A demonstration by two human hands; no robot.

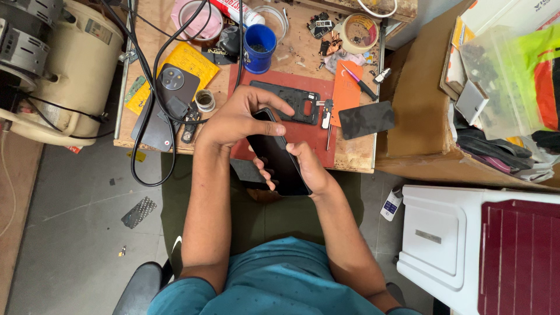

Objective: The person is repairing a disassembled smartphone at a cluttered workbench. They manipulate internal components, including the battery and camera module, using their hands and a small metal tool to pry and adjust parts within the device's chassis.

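1. Both hands on the dark phone (279, 158), held above the lap, just off the surface (361, 157) edge.
2. Left hand (236, 119): grip pinching the phone's far end.
3. Right hand (309, 169): grip curled round the near end, fingers (263, 172) under.
4. Long axis runs diagonally, far-left to near-right.

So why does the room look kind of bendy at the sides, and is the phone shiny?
Head view: the wide lens curves the edges, so the table and white box lean outward. The phone screen is dark with only faint glare between the left hand and right hand. Light is soft, shadows weak, everything fairly sharp.
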